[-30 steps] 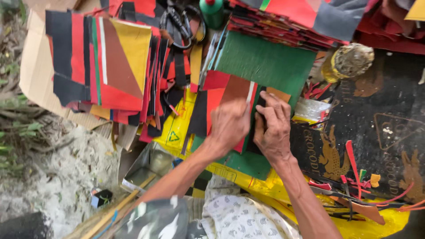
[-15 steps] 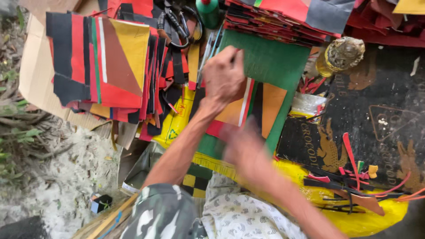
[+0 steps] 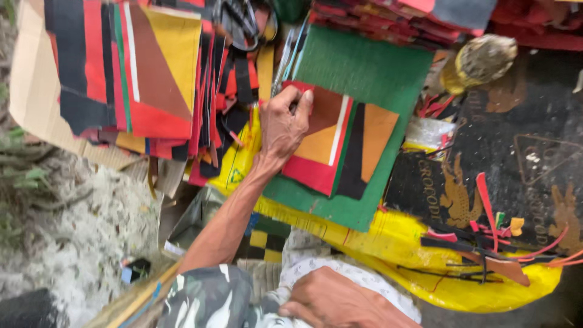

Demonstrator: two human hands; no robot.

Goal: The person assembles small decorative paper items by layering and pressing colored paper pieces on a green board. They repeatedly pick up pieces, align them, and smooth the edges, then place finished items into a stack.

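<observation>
Patch (image 3: 331,143): pieced red, orange and black, flat on green mat (image 3: 364,73).
Left hand (image 3: 284,124): pinched patch's top corner; advisable to flatten before lifting.
Right hand (image 3: 340,300): rested near lap, grip unclear.

Single head view, steep downward, close over green mat (image 3: 364,73) and lap

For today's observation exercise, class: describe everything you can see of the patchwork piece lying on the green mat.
The patchwork piece is a flat, roughly square panel of stitched fabric strips and wedges: red, orange, brown, black, with thin white and green stripes. It looks like cloth. It lies tilted on the green mat, well inside the mat's edges. The left hand rests on its upper left corner, fingers curled over the edge. The right hand is off it, low in view.
</observation>
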